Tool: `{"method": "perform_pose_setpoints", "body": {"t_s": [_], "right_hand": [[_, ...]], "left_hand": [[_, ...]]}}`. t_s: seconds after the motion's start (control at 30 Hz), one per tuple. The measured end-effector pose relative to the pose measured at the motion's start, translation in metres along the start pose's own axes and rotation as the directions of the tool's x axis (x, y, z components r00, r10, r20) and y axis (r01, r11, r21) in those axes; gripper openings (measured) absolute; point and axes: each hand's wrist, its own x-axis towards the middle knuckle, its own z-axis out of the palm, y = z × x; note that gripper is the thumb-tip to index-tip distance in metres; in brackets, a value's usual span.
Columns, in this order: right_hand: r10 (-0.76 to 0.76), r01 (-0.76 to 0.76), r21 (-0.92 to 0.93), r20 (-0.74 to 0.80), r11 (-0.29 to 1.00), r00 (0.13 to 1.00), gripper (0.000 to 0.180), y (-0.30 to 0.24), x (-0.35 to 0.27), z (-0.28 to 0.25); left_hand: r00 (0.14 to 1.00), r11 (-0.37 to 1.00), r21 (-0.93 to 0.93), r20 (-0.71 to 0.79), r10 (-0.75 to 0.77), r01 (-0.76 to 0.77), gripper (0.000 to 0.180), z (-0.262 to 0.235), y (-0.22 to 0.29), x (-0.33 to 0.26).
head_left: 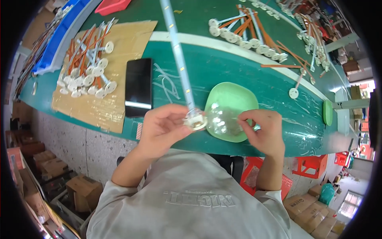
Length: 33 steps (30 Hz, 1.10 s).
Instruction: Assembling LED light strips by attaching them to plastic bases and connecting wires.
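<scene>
Left hand [161, 127] pinched the white-based strip rod [181, 65] upright — right hand [264, 131] closed on small parts over the green dish [230, 95], steadied above the worktop [246, 71].

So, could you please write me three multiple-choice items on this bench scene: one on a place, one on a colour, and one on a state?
1. Where does the black phone lie?
A. Inside the dish
B. On the green table beside the cardboard sheet
C. On the floor

2. What colour is the shallow dish?
A. Light green
B. Red
C. Black

3. What does the left hand do?
A. Rests flat
B. Grips the phone
C. Pinches the round white base of a long strip

B: it lies right of the cardboard. A: its rim is pale green. C: fingers close on the base.
</scene>
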Motion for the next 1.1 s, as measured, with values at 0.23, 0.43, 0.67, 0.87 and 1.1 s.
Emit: {"method": "perform_pose_setpoints", "body": {"t_s": [0.23, 0.43, 0.67, 0.87, 1.1], "right_hand": [[-0.021, 0.024, 0.043, -0.061, 0.999, 0.998, 0.013, 0.001, -0.004, 0.009], [0.002, -0.002, 0.057, -0.010, 0.998, 1.000, 0.014, 0.004, -0.006, 0.013], [0.055, -0.048, 0.093, -0.072, 0.995, 0.996, 0.014, -0.005, -0.011, 0.016], [0.123, -0.102, 0.129, -0.165, 0.986, 0.978, 0.015, 0.000, -0.013, 0.024], [0.205, -0.149, 0.223, -0.253, 0.963, 0.945, 0.008, -0.007, -0.011, 0.029]], "left_hand": [[0.991, 0.994, 0.004, -0.089, -0.105, 0.106, 0.029, 0.003, -0.008, -0.003], [0.990, 0.995, 0.012, -0.102, -0.101, 0.102, 0.026, 0.009, -0.015, 0.004], [0.989, 0.991, 0.006, -0.057, -0.136, 0.137, 0.021, 0.008, -0.017, 0.008], [0.992, 0.995, 0.007, -0.081, -0.094, 0.095, 0.025, 0.027, -0.017, 0.028], [0.997, 0.990, -0.141, -0.069, -0.040, 0.030, 0.023, 0.047, -0.019, 0.051]]}}
